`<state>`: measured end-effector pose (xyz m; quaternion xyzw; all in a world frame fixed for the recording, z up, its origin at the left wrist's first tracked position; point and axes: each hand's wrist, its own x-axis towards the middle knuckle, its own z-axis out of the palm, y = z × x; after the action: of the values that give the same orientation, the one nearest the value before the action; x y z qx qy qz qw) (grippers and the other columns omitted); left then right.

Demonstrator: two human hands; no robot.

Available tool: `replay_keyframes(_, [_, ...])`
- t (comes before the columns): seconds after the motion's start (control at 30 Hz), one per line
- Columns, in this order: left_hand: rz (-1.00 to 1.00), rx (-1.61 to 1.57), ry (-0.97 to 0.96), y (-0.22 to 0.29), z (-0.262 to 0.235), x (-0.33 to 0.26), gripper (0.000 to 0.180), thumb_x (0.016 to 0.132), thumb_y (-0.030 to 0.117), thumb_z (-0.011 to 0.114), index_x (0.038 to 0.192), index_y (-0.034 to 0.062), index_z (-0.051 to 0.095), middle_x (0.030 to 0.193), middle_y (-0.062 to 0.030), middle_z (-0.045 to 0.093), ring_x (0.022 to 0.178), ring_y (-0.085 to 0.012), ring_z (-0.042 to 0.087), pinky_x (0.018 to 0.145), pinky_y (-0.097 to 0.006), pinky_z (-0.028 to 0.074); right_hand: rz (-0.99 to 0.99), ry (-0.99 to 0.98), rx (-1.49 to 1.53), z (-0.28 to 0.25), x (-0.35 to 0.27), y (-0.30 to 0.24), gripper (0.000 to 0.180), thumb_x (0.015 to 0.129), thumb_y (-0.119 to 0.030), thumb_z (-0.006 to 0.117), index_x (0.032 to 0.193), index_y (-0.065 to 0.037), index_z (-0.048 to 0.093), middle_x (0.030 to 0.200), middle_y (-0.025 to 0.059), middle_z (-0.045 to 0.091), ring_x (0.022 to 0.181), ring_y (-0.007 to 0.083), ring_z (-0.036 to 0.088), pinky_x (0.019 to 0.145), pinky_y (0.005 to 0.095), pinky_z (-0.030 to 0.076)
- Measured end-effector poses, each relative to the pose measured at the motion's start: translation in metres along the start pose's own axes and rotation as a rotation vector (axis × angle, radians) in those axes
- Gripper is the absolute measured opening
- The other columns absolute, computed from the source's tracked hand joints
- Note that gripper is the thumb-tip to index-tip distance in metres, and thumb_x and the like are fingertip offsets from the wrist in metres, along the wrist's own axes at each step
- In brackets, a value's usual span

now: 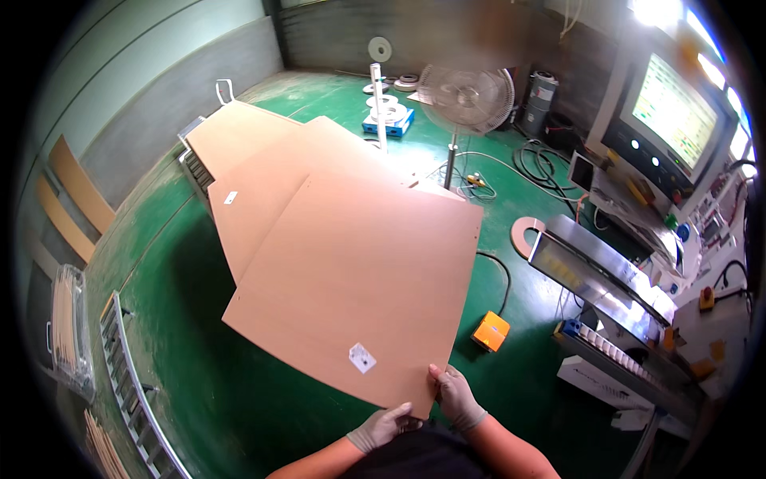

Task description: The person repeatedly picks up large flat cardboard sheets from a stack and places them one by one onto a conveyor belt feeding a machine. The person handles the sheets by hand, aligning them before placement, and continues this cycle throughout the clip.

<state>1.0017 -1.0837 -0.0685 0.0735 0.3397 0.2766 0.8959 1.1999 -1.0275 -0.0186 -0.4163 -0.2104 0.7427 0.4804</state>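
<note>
Lower centre of the frame: a large brown board [359, 287] is being held out flat, just above the green floor [207, 383], by its near corner. The left hand [381, 429], gloved, is being kept under that corner with the fingers curled up against the underside, closed on the edge. The right hand [456, 397], also gloved, is being pinched over the same edge from the right, thumb on top. Both hands are being used close together, probably because the sheet is wide and thin and would sag or swing from one grip.

A small white label [362, 358] is showing on the board's top face, near the held corner.

Centre to upper left: two more boards of the same colour are lying fanned beneath the held one. The middle board [271, 191] is carrying a white label of its own; the far board [231, 132] is resting on what looks like a metal cart [194, 164] with a looped handle. The fanning is likely leaving each sheet's corner free to be taken.

Upper centre: a pedestal fan [467, 97] is standing on the floor. Right of frame: a machine with a lit screen [674, 108] and a metal housing [594, 271] is seen. An orange box [491, 330] is lying on the floor, cabled, just right of the held board.
</note>
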Motion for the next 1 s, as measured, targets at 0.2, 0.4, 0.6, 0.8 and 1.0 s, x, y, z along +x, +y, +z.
replay_keyframes(0.2, [0.709, -0.225, 0.334, 0.107, -0.071, -0.057, 0.057, 0.097, 0.043, 0.057, 0.143, 0.0093, 0.053, 0.14, -0.0126, 0.06, 0.128, -0.0335, 0.058, 0.109, -0.052, 0.047, -0.121, 0.187, 0.055, -0.017, -0.023, -0.005, 0.032, 0.111, -0.024, 0.049, 0.125, 0.003, 0.059, 0.114, 0.0073, 0.069, 0.102, 0.0149, 0.066, 0.089, 0.0315, 0.055])
replay_keyframes(0.4, [1.107, -0.152, 0.487, 0.196, -0.166, -0.085, 0.058, 0.107, 0.046, 0.04, 0.147, 0.0046, 0.049, 0.147, -0.0143, 0.056, 0.133, -0.0346, 0.055, 0.109, -0.053, 0.048, -0.181, 0.349, -0.143, -0.072, -0.048, -0.016, 0.033, 0.111, -0.028, 0.049, 0.108, 0.001, 0.064, 0.091, -0.0013, 0.061, 0.08, 0.0095, 0.053, 0.074, 0.0286, 0.048])
replay_keyframes(0.6, [1.047, -0.109, 0.462, 0.17, -0.114, -0.047, 0.056, 0.109, 0.044, 0.038, 0.147, 0.0047, 0.049, 0.146, -0.0148, 0.056, 0.132, -0.0352, 0.055, 0.111, -0.051, 0.047, -0.271, 0.616, -0.353, -0.128, -0.089, -0.005, 0.034, 0.108, -0.029, 0.051, 0.099, 0.0, 0.066, 0.088, 0.0001, 0.061, 0.081, 0.0108, 0.054, 0.074, 0.0305, 0.048])
replay_keyframes(0.8, [0.698, -0.019, 0.322, 0.135, -0.05, -0.016, 0.051, 0.105, 0.038, 0.049, 0.145, 0.0065, 0.052, 0.14, -0.0117, 0.06, 0.128, -0.0313, 0.058, 0.107, -0.049, 0.049, -0.313, 0.845, -0.489, -0.231, -0.155, 0.026, 0.034, 0.103, -0.029, 0.055, 0.085, -0.002, 0.063, 0.077, -0.0011, 0.054, 0.074, 0.0108, 0.049, 0.066, 0.0315, 0.044])
replay_keyframes(1.0, [0.259, 0.297, 0.171, 0.093, 0.004, 0.013, 0.043, 0.094, 0.017, 0.063, 0.134, 0.002, 0.06, 0.128, -0.0124, 0.067, 0.119, -0.0299, 0.065, 0.103, -0.046, 0.054, -0.264, 1.033, -0.387, -0.301, -0.259, 0.001, 0.027, 0.1, -0.026, 0.06, 0.096, -0.002, 0.071, 0.09, -0.0005, 0.065, 0.082, 0.0107, 0.057, 0.076, 0.0306, 0.05])
